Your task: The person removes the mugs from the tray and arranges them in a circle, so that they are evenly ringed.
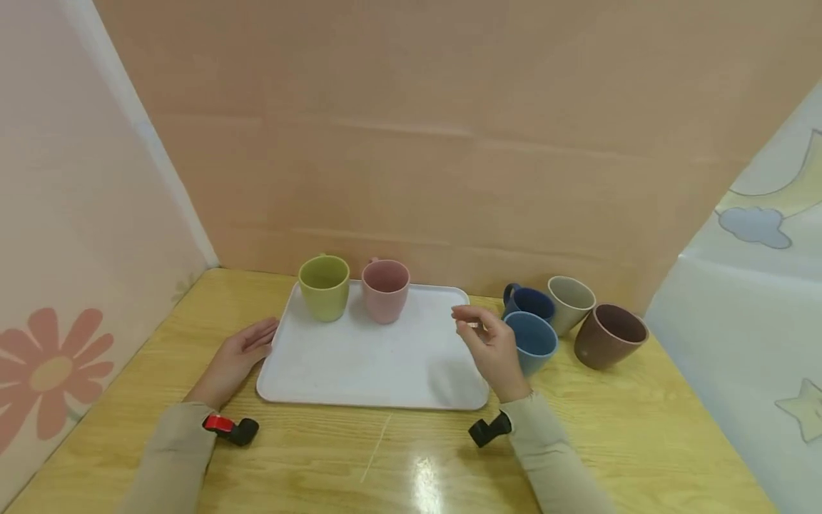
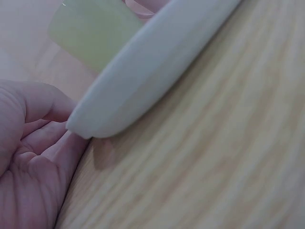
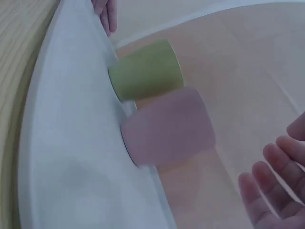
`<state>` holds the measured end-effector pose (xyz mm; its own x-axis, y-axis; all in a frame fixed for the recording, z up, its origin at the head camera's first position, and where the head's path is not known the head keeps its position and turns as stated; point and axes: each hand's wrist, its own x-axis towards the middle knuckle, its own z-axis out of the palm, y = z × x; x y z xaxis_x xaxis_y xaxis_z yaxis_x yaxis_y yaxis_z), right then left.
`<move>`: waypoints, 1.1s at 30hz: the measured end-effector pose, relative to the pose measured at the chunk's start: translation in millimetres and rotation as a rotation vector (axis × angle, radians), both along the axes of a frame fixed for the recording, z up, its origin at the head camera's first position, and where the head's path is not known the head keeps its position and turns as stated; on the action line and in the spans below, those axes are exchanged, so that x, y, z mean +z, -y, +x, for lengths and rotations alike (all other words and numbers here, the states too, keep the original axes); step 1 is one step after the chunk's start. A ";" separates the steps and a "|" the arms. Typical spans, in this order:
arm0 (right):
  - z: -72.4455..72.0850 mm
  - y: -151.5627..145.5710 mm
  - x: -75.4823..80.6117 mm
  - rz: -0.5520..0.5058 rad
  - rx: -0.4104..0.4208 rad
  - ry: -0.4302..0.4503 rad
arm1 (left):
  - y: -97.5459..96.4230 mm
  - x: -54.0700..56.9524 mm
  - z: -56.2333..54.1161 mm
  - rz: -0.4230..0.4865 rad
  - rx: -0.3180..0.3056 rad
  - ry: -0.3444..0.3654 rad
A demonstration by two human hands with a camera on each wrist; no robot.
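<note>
My left hand (image 1: pixel 236 358) rests on the wood beside the left edge of a white tray (image 1: pixel 379 364), fingers extended. In the left wrist view the fingertips are right at the tray's rim (image 2: pixel 119 95). Above the tray's right side hangs my right hand (image 1: pixel 497 353), its fingers loosely bent and nothing between them. Toward the back of the tray stand a yellow-green mug (image 1: pixel 324 289) and, to its right, a pink mug (image 1: pixel 385 294), both upright with handles turned to the rear. The right wrist view shows the pink mug (image 3: pixel 169 129) nearer than the green one (image 3: pixel 147 71).
Right of the tray, a light blue mug (image 1: pixel 534 335), a dark blue mug (image 1: pixel 531 303), a beige mug (image 1: pixel 569 303) and a brown mug (image 1: pixel 606 337) are grouped on the wooden table (image 1: pixel 308 457). A brown paper-like wall (image 1: pixel 411 178) rises behind.
</note>
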<state>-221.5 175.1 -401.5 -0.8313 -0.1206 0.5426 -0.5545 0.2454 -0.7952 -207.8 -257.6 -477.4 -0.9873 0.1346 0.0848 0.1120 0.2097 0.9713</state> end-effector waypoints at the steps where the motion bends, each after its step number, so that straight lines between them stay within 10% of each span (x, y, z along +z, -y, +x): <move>1: -4.5 6.6 -1.5 -0.037 0.021 0.053 | 0.1 -0.4 -0.7 -0.002 -0.001 -0.004; 17: -70.1 76.8 -23.7 -0.074 0.026 0.355 | -2.3 1.2 -1.6 0.005 0.005 0.024; 33: -93.2 102.2 -28.1 -0.064 -0.010 0.414 | -1.3 0.1 -1.8 -0.009 0.016 0.026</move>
<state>-314.7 72.9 -429.5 -0.9818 -0.0883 0.1683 -0.1826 0.1919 -0.9643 -209.5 -256.3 -477.2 -0.9911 0.1198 0.0576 0.0830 0.2202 0.9719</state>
